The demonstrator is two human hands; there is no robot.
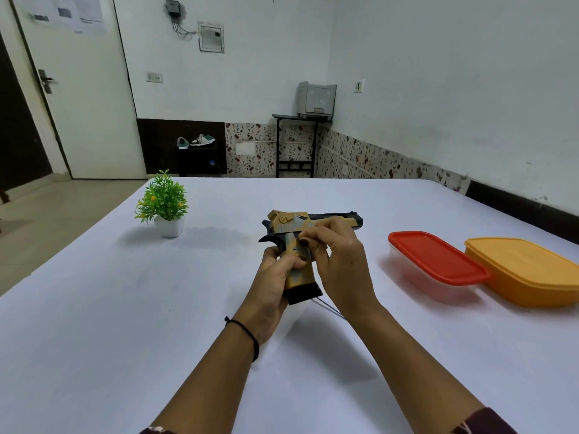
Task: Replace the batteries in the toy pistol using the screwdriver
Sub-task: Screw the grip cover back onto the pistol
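Tan plastic mottled with black, matte and blocky, forms the toy pistol (293,223), held upright above the smooth white tabletop (125,308) at centre. Its handle is wrapped by the grip of the left hand (272,277); its side is pinched by the right hand (338,261).

plant (163,200) left on table (125,308), two lidded boxes (435,260) right

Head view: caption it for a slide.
Left hand grips the pistol; right hand pinches at its side, above the table.
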